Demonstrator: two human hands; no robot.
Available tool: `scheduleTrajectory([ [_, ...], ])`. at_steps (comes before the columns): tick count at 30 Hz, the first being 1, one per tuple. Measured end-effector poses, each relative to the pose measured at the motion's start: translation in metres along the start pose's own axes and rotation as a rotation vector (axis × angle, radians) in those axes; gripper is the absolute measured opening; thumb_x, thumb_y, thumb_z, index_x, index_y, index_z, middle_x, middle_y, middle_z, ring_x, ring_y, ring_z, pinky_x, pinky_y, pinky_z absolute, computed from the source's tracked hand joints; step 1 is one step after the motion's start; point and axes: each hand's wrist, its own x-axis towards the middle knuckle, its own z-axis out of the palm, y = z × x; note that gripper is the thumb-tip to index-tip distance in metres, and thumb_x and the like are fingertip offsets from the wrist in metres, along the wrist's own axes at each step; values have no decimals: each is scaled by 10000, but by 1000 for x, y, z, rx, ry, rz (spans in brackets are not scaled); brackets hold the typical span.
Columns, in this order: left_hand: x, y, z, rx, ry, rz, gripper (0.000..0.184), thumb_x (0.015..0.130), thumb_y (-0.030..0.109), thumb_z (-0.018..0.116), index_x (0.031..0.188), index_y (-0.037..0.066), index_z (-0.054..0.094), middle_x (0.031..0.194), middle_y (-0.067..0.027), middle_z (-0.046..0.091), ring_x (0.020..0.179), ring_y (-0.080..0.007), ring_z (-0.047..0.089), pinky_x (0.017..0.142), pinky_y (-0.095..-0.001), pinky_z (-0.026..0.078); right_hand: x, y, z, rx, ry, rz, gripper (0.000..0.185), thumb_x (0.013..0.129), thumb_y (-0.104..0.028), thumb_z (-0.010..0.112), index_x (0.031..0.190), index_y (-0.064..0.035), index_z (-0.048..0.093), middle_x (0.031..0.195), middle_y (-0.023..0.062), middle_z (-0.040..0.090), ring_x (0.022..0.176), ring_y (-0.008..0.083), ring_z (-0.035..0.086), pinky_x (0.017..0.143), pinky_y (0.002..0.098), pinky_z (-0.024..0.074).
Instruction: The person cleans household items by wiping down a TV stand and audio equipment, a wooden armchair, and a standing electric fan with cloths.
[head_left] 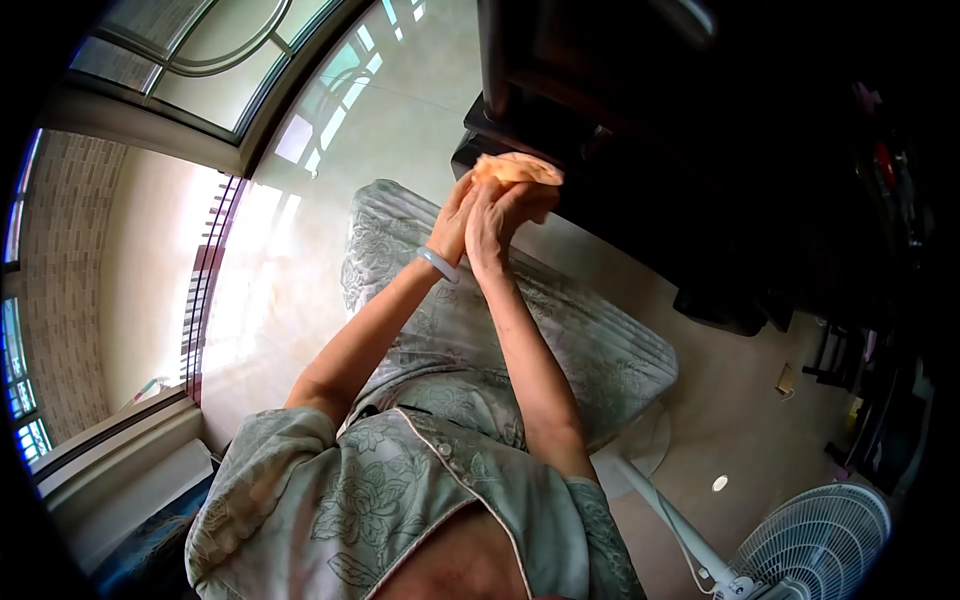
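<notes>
Both hands are extended forward and meet over the front of the patterned garment (pixel 600 345), close to the near left corner of the dark furniture (pixel 490 125). The peach-orange item (pixel 520 168), which appears to be a cloth, is held in the air at that corner; no surface is seen to carry it. It lies directly beyond the fingers, at the far end of both hands, its long axis running roughly side to side, across the line of the forearms, with the greater part extending to the right. The right hand (pixel 490 222) is the nearer to its bulk; the left hand (pixel 453 218) meets only its left end. Right fingers: bent and bearing against the item's near side, apparently gripping it — their tips are hidden. Left fingers: drawn in close beside the right hand and largely covered by it; whether they pinch the item or merely touch it cannot be told. The item looks soft and crumpled, brightly lit on top, with an uneven left end and a rounded right end; its underside is not visible. A pale bangle (pixel 437 264) sits at the left wrist — well apart from the item.
</notes>
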Motion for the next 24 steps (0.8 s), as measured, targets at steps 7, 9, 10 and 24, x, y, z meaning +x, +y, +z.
scheduleTrajectory([
  [7,18,47,-22,-164,346,75,401,966,262,628,1298,87,487,1140,-79,619,980,-178,640,741,-281,571,33,-45,-56,579,-703,-135,391,1040,-267,416,1241,48,528,1237,247,558,1128,374,556,982,395,444],
  [9,40,52,-34,-21,337,223,411,969,264,622,1292,50,485,1117,-78,625,1008,-154,630,779,-288,559,39,-29,-79,456,-484,-312,275,993,-141,494,1188,36,574,1235,229,573,1107,353,587,943,398,479],
  [10,53,55,-36,73,321,328,422,970,269,621,1296,40,482,1125,-77,623,1013,-148,625,802,-288,551,44,-19,-92,392,-338,-373,248,973,-105,523,1174,24,589,1232,218,579,1096,350,596,934,403,486],
  [24,50,63,-51,298,194,86,383,973,265,604,1212,-33,586,1076,-65,663,973,-119,610,856,-265,501,138,70,-149,-480,407,-673,265,997,-250,409,1062,-124,632,1158,60,628,1061,285,594,905,422,404],
])
